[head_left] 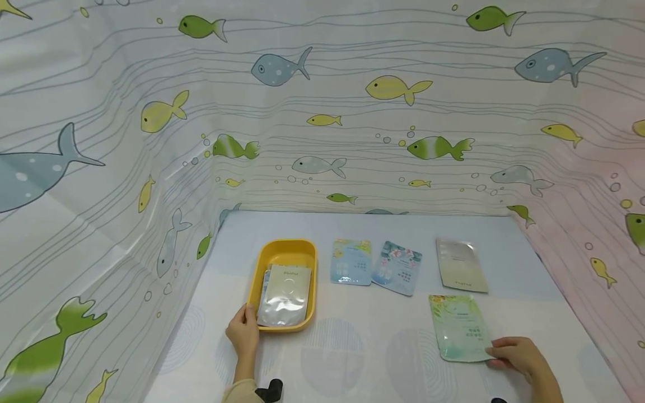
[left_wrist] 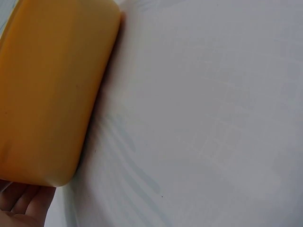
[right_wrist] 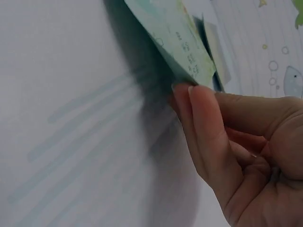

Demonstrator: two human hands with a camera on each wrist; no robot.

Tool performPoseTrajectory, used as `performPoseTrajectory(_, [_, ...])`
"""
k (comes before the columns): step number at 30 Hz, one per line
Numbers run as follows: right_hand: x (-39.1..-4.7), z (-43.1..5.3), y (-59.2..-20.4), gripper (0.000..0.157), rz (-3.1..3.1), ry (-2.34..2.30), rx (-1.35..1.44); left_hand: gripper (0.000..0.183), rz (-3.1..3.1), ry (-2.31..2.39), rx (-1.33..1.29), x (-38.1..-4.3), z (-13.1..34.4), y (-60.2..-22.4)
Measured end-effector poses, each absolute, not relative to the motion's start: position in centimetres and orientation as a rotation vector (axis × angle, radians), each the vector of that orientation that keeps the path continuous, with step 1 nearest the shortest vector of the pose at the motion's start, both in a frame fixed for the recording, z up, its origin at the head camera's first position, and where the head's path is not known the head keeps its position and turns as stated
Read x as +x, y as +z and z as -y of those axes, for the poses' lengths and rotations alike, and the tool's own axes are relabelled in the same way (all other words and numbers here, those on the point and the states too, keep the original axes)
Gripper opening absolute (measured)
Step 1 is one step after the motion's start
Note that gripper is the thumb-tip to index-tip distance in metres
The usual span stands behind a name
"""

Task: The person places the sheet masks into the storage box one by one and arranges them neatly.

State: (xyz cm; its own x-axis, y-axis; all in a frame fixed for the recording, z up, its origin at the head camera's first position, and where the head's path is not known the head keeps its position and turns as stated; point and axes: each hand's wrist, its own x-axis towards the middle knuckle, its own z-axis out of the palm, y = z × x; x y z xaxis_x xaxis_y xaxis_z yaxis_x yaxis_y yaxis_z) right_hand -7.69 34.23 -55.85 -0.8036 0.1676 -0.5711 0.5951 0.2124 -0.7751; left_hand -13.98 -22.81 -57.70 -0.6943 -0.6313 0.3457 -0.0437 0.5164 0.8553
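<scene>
My left hand (head_left: 243,331) grips the near left corner of a yellow tray (head_left: 313,280). In the left wrist view its fingers (left_wrist: 31,203) lie against the end of the tray's outer wall. Inside the tray, a silvery-beige sachet (head_left: 287,294) lies over a bluish one, mostly hidden. Over on the right, my right hand (head_left: 519,357) pinches the near right corner of a green flat sachet (head_left: 459,330) between thumb and fingers. The right wrist view shows that sachet (right_wrist: 173,40) slanting up from the table, its shadow beneath.
Beyond the green sachet lies another beige sachet (head_left: 461,266). A light blue sachet (head_left: 351,263) and a darker blue flowered sachet (head_left: 398,268) lie side by side right of the tray. Fish-patterned sheeting (head_left: 353,134) walls the pale table (head_left: 373,324) at the back and both sides.
</scene>
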Motion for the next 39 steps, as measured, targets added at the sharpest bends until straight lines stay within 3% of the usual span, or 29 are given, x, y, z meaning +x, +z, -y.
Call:
performPoseTrajectory(15, [-6.7,-33.5,-55.5,0.046,-1.843,-1.979,0.404,0.018,2.097,-1.147,0.526,-14.0,22.8,-57.8])
performPoseTrajectory(39, [-11.2,-25.4,-53.2,0.049,-2.006,-2.001,0.055,0.018,2.118,-1.124,0.534,-14.1,22.9,-57.9])
